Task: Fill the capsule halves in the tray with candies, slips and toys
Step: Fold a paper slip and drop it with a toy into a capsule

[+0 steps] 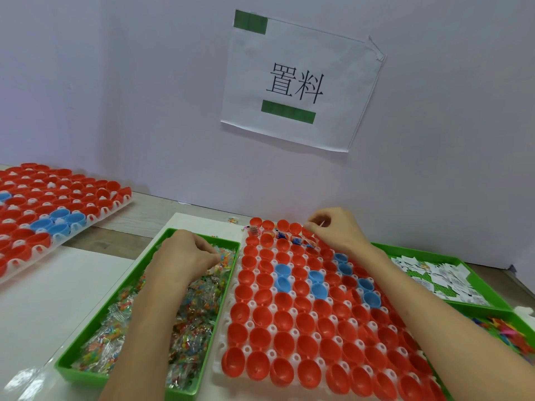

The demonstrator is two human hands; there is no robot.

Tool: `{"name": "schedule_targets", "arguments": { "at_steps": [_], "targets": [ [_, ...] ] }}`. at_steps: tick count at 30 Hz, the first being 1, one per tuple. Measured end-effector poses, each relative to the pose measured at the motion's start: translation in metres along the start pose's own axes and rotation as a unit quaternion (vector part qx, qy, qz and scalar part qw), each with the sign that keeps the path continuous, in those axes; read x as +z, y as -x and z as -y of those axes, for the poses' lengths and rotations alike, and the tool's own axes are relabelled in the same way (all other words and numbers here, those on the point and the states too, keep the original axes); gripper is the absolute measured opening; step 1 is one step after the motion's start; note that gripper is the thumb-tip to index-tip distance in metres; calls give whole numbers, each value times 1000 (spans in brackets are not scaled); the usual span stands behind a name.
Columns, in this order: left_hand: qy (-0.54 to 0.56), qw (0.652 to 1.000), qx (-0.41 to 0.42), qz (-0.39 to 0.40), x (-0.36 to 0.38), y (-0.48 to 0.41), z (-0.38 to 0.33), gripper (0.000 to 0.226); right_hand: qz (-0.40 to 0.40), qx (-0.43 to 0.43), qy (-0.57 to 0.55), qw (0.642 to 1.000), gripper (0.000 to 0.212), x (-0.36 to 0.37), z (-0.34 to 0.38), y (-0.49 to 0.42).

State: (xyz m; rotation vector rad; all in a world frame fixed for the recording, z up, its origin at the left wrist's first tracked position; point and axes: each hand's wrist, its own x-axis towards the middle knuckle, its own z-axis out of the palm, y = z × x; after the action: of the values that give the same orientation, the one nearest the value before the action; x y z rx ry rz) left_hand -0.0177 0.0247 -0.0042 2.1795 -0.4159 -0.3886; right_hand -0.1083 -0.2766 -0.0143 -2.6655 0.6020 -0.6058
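Left grip (185, 250) apparently around candies (199, 314)

One view, head-worn and wide-angle, is aimed forward and down from above and behind both hands. The left hand (188, 256) and right hand (335, 230) are framed close, mid-frame. The capsule tray (216, 369) is seen between the forearms. The wall sign (298, 82) is caught beyond the hands.
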Motion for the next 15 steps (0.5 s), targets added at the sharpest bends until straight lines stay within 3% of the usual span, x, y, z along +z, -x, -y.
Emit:
{"name": "schedule_targets", "arguments": {
  "at_steps": [4,11,15],
  "targets": [
    [3,1000,-2,0,1,0,0,10,85,-7,60,995,18,-1,-3,8],
    [-4,1000,0,1,1,1,0,11,66,-20,69,995,4,0,2,12],
    [-4,1000,-2,0,0,1,0,12,81,-14,66,994,12,-1,2,10]
  ]
}}
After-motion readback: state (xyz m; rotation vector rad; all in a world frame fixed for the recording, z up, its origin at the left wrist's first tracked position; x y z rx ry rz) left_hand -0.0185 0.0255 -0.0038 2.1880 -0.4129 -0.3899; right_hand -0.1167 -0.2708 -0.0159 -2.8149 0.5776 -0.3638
